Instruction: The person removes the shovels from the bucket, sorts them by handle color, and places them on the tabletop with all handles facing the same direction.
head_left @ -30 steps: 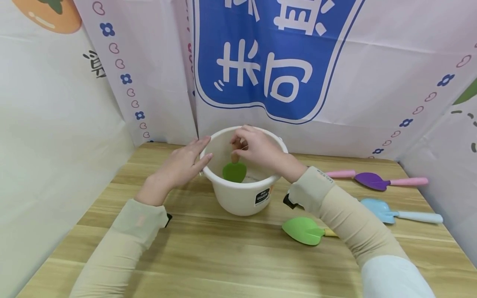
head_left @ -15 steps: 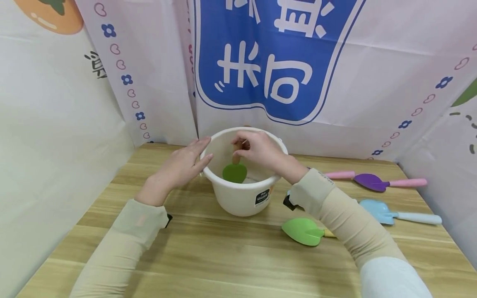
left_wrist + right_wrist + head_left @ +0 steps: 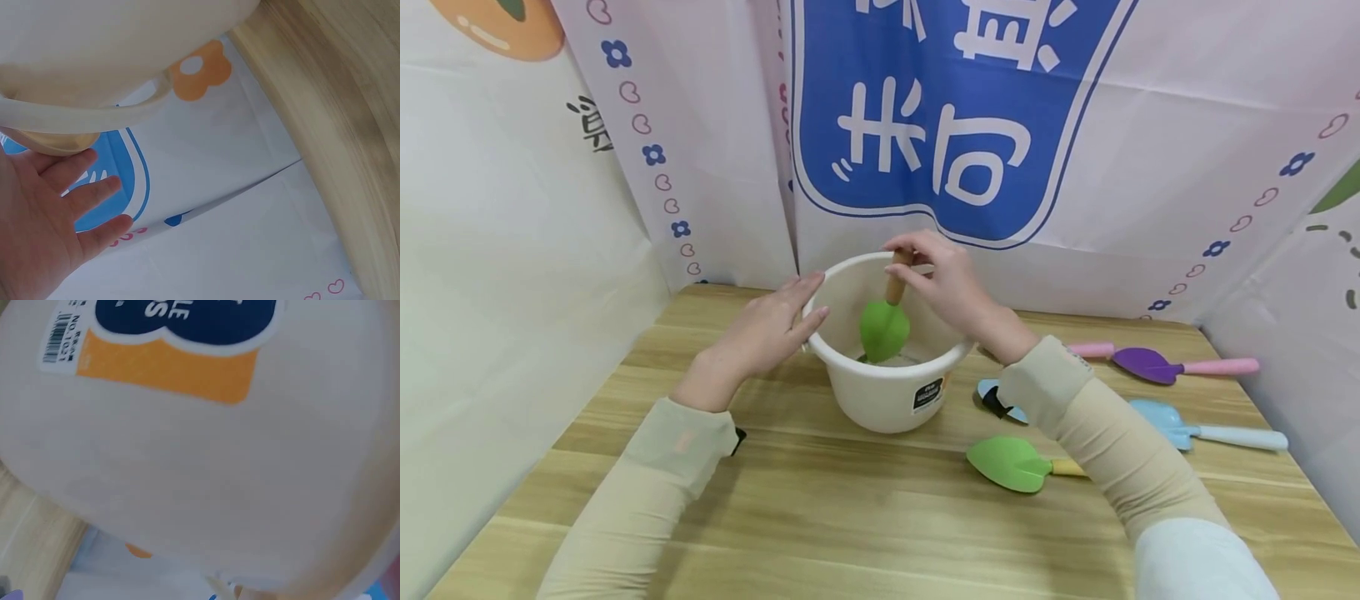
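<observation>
A white bucket stands upright at the back middle of the table. My left hand rests on its left rim with fingers extended; the left wrist view shows them spread at the bucket's outside. Over the opening, my right hand grips the wooden handle of a small green trowel. Its blade points down inside the bucket, and the floor beneath is partly hidden. Only the bucket's outer wall and label fill most of the right wrist view, where the fingers cannot be made out.
Right of the bucket lie a light green trowel, a purple trowel with pink handle, and a light blue trowel. Another pink handle and a blue blade are partly covered by my right arm. Printed cloth hangs behind.
My right hand has lifted the green trowel from lower in the bucket, up and slightly right, so more of its handle shows. The left hand stays on the rim.
</observation>
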